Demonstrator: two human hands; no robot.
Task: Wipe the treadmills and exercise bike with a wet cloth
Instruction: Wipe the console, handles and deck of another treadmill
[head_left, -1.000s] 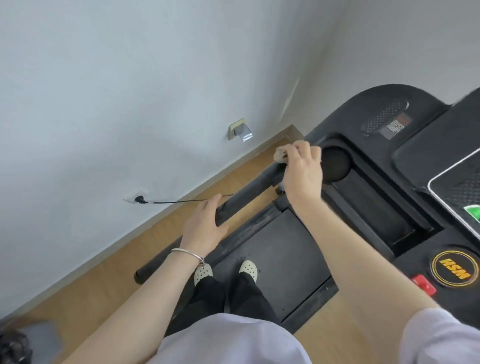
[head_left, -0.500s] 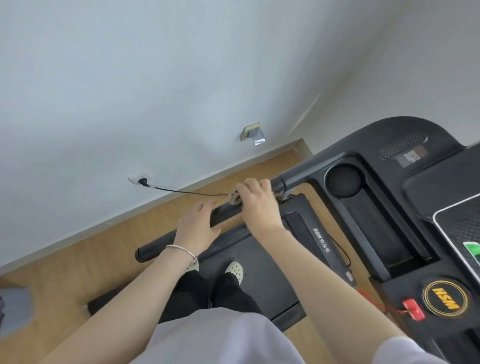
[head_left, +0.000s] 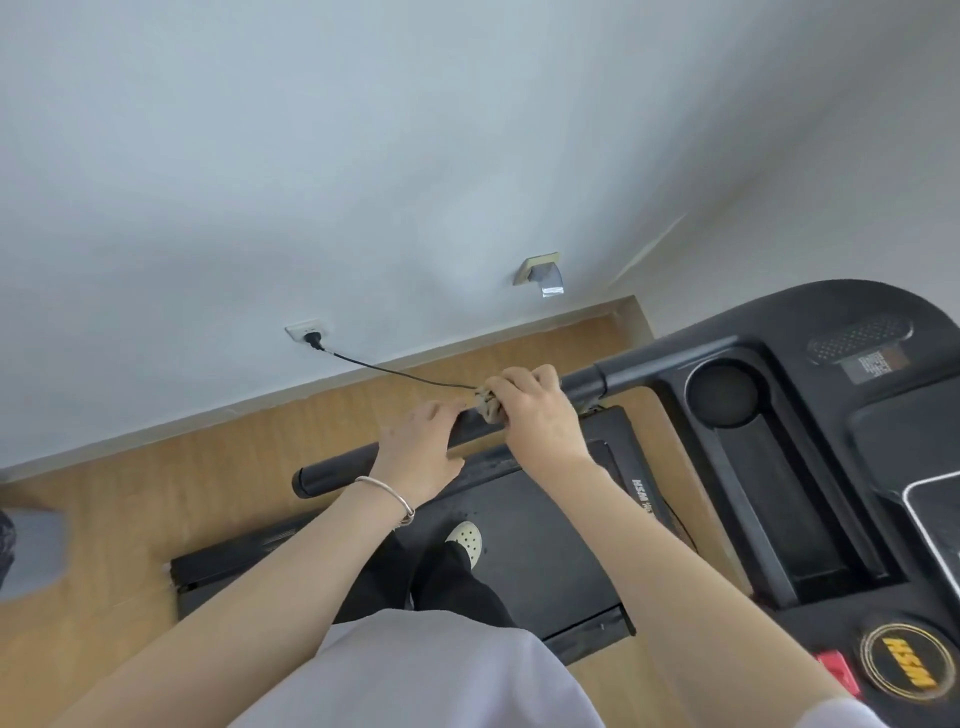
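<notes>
1. Cloth (head_left: 488, 405) sits bunched on the treadmill's handrail (head_left: 410, 452), at 12 o'clock from my feet, my right hand (head_left: 535, 415) curled round it.
2. My left hand (head_left: 421, 457) rests flat-fingered on the rail at 9 o'clock of the cloth.
3. I judge 1 rail part-wiped; console (head_left: 779, 467), deck and bike remain.

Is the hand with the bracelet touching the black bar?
Touching. The head view shows the left hand resting on the treadmill handrail, fingers laid over its top, no gap visible.
</notes>
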